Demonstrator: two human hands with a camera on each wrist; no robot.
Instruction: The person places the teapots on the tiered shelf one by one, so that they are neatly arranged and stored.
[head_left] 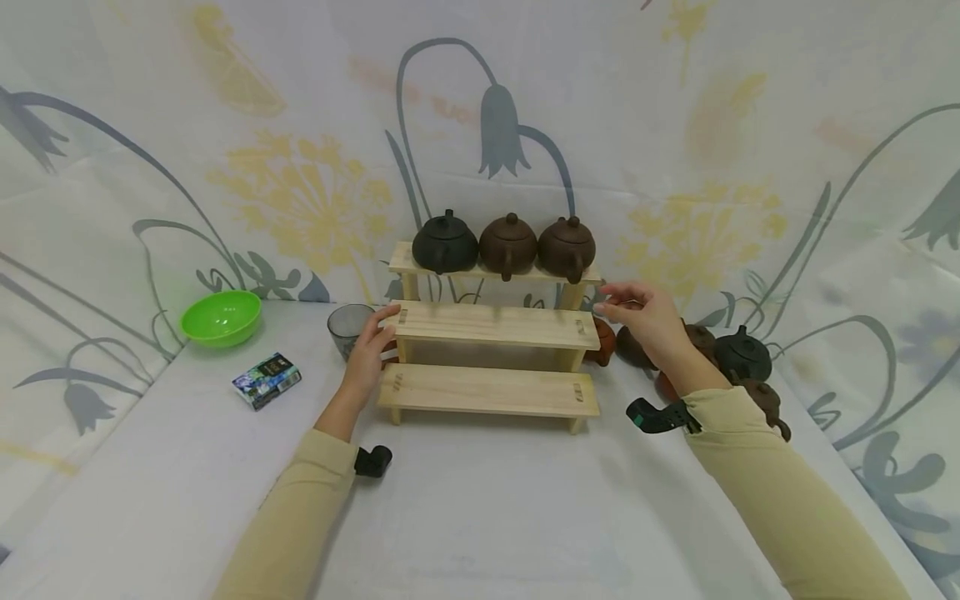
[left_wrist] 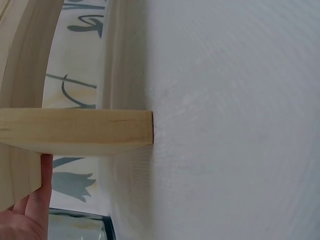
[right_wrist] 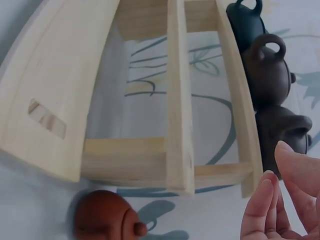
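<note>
A three-tier wooden stand (head_left: 495, 323) occupies the middle of the table. On its top tier sit a black teapot (head_left: 446, 247), a brown teapot (head_left: 507, 245) and a dark brown teapot (head_left: 566, 247). My left hand (head_left: 362, 360) grips the left end of the middle tier; in the left wrist view its fingers (left_wrist: 46, 182) are partly hidden behind the wood. My right hand (head_left: 651, 327) hovers off the stand's right end with bent fingers and nothing between them. Closest to it in the right wrist view is the dark brown teapot. A reddish-brown teapot (right_wrist: 102, 217) stands beside the stand's right end.
More teapots cluster at the right, including a black one (head_left: 742, 356), partly hidden by my right arm. To the left are a green bowl (head_left: 222, 321), a small printed box (head_left: 267, 381) and a clear glass (head_left: 347, 327). Patterned cloth hangs behind the table.
</note>
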